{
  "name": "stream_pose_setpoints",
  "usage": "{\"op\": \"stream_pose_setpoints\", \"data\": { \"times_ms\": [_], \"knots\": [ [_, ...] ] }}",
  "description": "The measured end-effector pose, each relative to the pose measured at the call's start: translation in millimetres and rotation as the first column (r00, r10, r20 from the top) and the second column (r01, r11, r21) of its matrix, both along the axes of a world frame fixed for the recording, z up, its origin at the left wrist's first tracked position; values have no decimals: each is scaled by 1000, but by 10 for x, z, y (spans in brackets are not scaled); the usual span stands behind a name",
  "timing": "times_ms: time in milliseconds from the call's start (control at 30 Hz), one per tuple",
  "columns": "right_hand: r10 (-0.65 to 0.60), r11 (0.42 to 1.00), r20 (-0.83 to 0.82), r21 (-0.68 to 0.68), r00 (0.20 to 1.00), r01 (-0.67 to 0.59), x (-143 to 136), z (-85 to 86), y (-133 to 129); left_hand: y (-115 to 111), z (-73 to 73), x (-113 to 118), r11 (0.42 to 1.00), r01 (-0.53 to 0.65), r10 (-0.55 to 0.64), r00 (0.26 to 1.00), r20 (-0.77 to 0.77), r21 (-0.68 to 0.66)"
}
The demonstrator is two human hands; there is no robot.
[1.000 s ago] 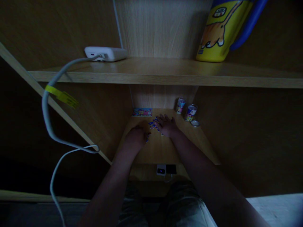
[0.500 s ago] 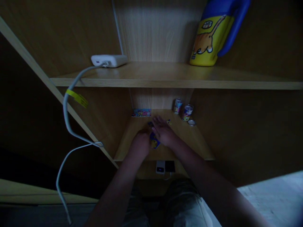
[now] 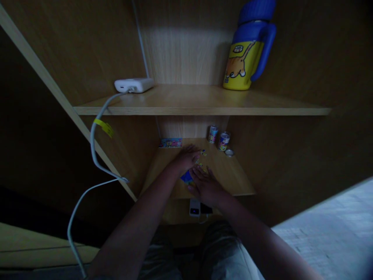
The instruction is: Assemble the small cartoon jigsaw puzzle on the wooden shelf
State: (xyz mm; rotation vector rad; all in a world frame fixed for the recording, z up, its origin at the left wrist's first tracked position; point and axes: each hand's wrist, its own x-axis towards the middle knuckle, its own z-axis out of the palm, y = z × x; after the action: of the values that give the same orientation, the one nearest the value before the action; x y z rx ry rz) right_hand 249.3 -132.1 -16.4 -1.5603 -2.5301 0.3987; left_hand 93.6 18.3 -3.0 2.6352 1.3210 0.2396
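Note:
On the lower shelf (image 3: 227, 175) a flat blue printed patch with some yellow (image 3: 187, 178) shows partly under my hands; its kind is too dim to make out. My left hand (image 3: 187, 158) reaches just beyond it, fingers stretched forward over the board. Lying across the patch's right side, my right hand (image 3: 205, 186) has its fingers extended and spread. Small yellow-and-dark pieces (image 3: 203, 153) are scattered beside the left fingertips, and more lie between the two hands. Whatever is beneath the palms is hidden.
Two cartoon-printed cans, one (image 3: 212, 134) behind the other (image 3: 223, 141), stand back right by a round metal lid (image 3: 229, 153). A cartoon strip (image 3: 171, 142) lies back left. Above are a white power bank (image 3: 134, 84) with a dangling cable (image 3: 92, 144) and a blue-yellow jug (image 3: 240, 58).
My right hand has drawn back toward me onto the blue patch, while my left hand has moved forward and its fingers have straightened. Small yellow pieces are now uncovered. The view has shifted slightly.

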Motion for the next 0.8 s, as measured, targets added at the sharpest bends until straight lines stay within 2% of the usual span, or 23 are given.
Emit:
{"op": "stream_pose_setpoints", "data": {
  "times_ms": [167,333,567,800],
  "knots": [
    [-169,985,57,-19,984,170,375,-45,1,94,-89,106,994,-88,83,994,-67,-71],
    [-376,924,127,-20,918,381,564,-79,189,50,-131,106,988,-134,125,985,-118,-75],
    [-564,822,117,-19,818,569,459,-120,633,-109,-193,-9,964,-253,243,963,-117,-80],
    [-736,674,67,-26,674,738,189,-140,919,-339,-145,-190,920,-384,372,919,-128,-80]
  ]
}}
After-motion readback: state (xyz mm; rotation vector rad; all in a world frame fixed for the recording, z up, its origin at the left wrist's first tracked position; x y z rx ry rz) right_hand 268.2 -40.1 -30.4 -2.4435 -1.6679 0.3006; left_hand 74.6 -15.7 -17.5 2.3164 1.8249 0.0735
